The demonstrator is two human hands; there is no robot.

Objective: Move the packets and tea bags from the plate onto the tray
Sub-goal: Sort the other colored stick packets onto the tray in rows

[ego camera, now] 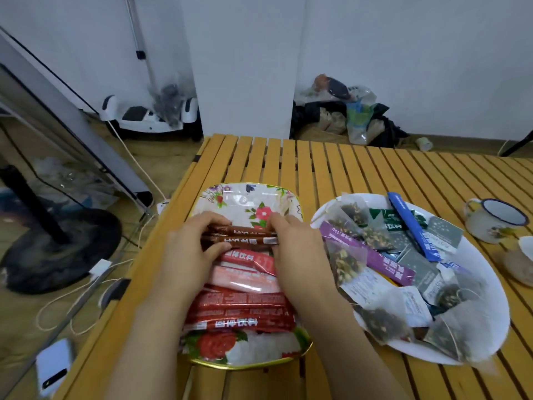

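My left hand (191,249) and right hand (291,243) each pinch an end of the brown stick packets (240,236). They sit over the floral tray (245,197), perhaps touching it. The white plate (490,313) lies just beside.

Bare slats (288,163) behind tray (230,192) free; mug (494,219) beside plate (490,298)

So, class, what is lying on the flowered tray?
A row of red, pink and brown stick packets. The hands hold the two brown ones. The tray beneath the packets is hidden.

White walls (403,53), wooden slatted table (331,166), black round stand base (57,249) on floor.
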